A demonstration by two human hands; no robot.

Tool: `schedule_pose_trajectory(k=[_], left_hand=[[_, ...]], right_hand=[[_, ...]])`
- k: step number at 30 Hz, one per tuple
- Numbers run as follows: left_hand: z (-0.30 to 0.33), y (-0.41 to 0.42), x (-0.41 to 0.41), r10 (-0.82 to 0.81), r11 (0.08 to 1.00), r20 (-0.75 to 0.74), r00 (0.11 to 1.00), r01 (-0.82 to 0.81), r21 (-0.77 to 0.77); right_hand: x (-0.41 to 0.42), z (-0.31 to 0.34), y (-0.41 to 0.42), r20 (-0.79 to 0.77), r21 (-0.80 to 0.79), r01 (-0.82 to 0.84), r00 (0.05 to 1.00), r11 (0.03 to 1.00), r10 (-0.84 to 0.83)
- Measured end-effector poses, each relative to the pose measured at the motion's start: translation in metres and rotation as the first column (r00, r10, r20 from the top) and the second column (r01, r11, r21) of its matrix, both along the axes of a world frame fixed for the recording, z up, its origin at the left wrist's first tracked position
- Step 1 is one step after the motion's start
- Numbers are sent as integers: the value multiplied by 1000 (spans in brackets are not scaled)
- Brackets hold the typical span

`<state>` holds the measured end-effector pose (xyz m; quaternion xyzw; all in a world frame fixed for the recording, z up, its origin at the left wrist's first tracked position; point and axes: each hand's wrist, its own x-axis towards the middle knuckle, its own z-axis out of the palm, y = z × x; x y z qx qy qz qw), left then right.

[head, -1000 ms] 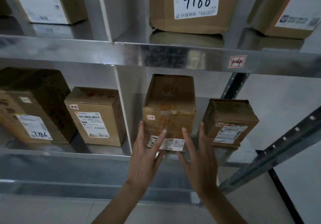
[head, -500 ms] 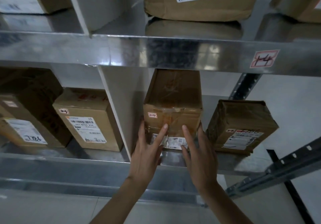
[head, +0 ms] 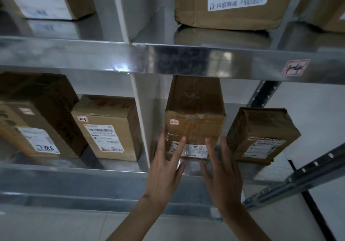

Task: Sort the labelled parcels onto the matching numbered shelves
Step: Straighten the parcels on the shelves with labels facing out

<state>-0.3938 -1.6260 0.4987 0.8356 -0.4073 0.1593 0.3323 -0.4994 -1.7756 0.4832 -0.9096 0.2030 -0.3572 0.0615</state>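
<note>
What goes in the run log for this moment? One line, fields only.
stage: seating parcel on shelf | left hand: open, fingertips on cardboard parcel | right hand: open, fingertips on parcel front | parcel: on lower shelf, small taped parcel to right

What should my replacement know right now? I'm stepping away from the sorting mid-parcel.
Left hand: open, straight fingers against the front of the middle parcel.
Right hand: open, fingers at the same parcel's front, lower right.
The parcel, tagged 2-4, sits on the lower shelf, right of the divider, beside a smaller parcel.
Done: parcel on a shelf.
Left: check this shelf's number, which is out of view; sort any others.
</note>
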Motion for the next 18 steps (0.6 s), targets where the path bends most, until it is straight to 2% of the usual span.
schedule_pose_trajectory(k=[5,11,14,18], left_hand=[[17,30,-13,-107,994,66,992,109,-25],[38,92,-10,-201,978,150,968,208,-31],[49,139,7,-169,985,174,970,170,10],[64,202,41,-57,996,184,981,43,83]], right_hand=[[-19,18,38,68,-32,-7,998,999,9],[-21,47,105,73,-73,22,997,997,-17],[-12,60,146,63,-85,20,998,996,-14],[20,74,200,66,-110,-49,996,993,56]])
